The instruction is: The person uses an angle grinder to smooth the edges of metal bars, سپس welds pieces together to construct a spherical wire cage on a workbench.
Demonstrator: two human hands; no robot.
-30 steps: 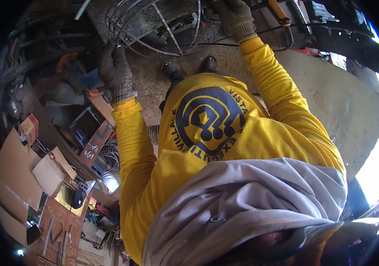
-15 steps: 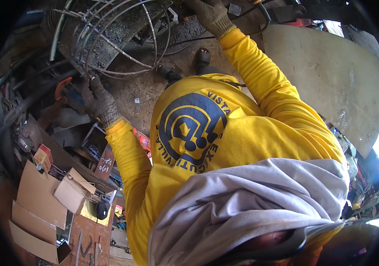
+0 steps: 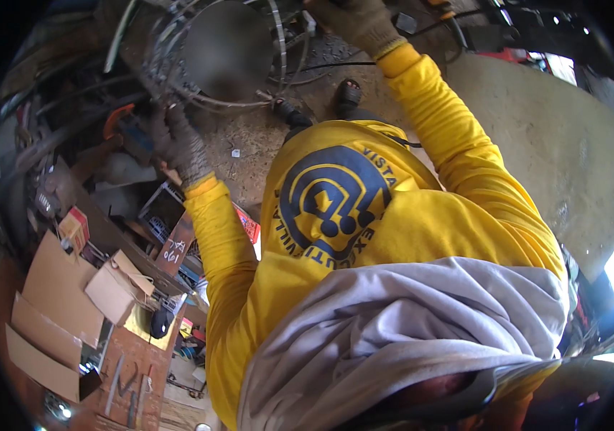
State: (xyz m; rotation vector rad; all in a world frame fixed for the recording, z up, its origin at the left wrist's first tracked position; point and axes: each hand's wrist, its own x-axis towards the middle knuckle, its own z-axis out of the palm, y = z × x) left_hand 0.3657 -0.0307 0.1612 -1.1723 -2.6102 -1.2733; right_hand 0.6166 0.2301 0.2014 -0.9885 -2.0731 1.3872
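Observation:
A round wire frame of bent metal rods [image 3: 279, 32] is at the top left, over a dark work surface strewn with bits. A blurred grey round patch hides its middle. My left hand [image 3: 183, 144], in a worn knit glove, is at the frame's lower left rim, its fingers closed around the rod there, partly smeared by motion. My right hand [image 3: 364, 29], gloved alike, reaches to the top edge right of the frame. Its fingers are mostly cut off or in shadow, so what it touches is hidden.
An orange-handled tool [image 3: 115, 121] lies left of my left hand. Open cardboard boxes [image 3: 61, 284] and hand tools [image 3: 131, 388] cover a wooden bench at the lower left. A large pale sheet [image 3: 537, 136] stands at the right. My sandalled feet [image 3: 349, 93] are on the floor below the frame.
The view has shifted a little, moving most things rightward. The wire frame's lower rim and my left hand sit slightly higher. The blurred grey patch has appeared over the frame.

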